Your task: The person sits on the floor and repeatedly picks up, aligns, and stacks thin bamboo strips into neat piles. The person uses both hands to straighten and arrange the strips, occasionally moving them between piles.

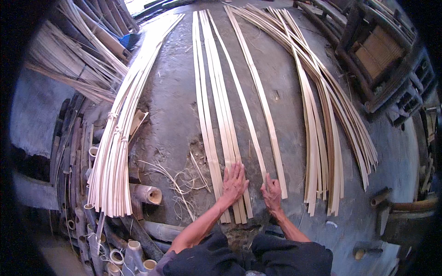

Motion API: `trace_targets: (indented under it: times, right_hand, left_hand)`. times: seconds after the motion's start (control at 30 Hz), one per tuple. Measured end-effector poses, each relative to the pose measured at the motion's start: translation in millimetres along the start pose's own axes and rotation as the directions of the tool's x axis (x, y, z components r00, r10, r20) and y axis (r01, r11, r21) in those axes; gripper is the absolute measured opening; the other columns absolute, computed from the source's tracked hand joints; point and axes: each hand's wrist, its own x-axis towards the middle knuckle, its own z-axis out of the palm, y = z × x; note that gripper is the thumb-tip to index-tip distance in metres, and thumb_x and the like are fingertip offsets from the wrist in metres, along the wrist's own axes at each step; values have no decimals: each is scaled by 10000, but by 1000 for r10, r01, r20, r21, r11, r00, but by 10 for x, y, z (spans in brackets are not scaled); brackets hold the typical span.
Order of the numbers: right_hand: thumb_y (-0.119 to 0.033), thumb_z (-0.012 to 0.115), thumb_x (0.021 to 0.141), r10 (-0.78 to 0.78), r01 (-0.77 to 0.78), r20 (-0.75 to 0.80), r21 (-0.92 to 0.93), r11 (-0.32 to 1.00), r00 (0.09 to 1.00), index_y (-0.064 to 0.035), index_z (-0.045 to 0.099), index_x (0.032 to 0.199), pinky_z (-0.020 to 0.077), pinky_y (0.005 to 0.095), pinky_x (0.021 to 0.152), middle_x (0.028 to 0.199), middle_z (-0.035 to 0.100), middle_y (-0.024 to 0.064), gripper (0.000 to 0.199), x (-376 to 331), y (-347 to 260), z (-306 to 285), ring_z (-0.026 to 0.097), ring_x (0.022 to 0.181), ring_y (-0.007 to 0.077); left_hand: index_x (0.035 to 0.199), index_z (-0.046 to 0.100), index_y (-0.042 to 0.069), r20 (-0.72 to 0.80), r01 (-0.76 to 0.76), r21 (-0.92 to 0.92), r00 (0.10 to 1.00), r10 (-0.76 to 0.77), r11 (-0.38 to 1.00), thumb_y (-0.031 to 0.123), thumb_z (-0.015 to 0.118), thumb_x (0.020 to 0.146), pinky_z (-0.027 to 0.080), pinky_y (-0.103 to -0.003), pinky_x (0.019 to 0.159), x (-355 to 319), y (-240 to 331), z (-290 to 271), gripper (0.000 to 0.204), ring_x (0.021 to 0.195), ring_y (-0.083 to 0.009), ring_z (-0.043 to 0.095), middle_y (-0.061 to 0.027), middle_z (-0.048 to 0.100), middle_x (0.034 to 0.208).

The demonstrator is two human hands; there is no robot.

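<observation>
My left hand point(235, 183) lies flat, fingers stretched out, across several pale bamboo strips point(224, 133) laid side by side on the floor, lengthwise away from me. Just to the right, my right hand point(272, 195) is closed around the near end of a single thin bamboo strip point(251, 129). The index finger and thumb seem to pinch it; the fingers partly hide its tip. Another loose bamboo strip point(264, 110) runs along the right side of that hand, apart from the group. A narrower pair of strips point(205, 119) lies close to the left of my left hand.
A tied bundle of strips point(117, 165) lies at left, beside cut bamboo tubes point(149, 194) and dark poles. Crossing piles of strips point(322, 138) spread at right. Shavings point(177, 181) litter the grey floor point(170, 106). A dark wooden frame point(368, 83) stands far right.
</observation>
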Motion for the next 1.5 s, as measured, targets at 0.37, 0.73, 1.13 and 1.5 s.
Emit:
trace_targets:
  times: [0.37,0.73,1.13,1.5]
  right_hand:
    - [-185,631,867,-47,-13,-169,-335,942,984,4,538,1245,426,442,870,1061,505,205,433,273,243,-395,504,1012,366]
    - [-243,622,890,154,-148,-120,61,987,981,-19,541,1187,477,445,769,1016,615,217,381,347,63,-547,617,909,355]
    - [-234,597,957,172,-168,17,333,928,985,-25,430,1407,443,261,554,745,569,-5,524,-31,-380,-154,503,625,84]
    - [-227,561,964,104,-123,100,207,971,990,-85,400,1440,456,259,514,655,551,-1,523,-336,-88,306,497,538,71]
  left_hand:
    - [1249,518,44,-222,129,-118,963,-152,985,69,546,856,411,-418,889,175,-310,-72,395,998,-299,559,-148,534,1099]
    - [1254,538,57,-385,-42,-169,923,-27,985,44,607,808,376,-398,867,1,-265,-242,451,894,-252,564,-79,570,893]
    - [1486,264,39,4,6,60,1000,-6,998,432,532,909,46,-515,1171,-108,-136,22,748,1463,-317,117,-176,187,1562]
    - [1486,265,30,84,30,63,996,-35,998,427,489,932,10,-497,1174,-66,-52,-27,718,1480,-271,45,-152,144,1581]
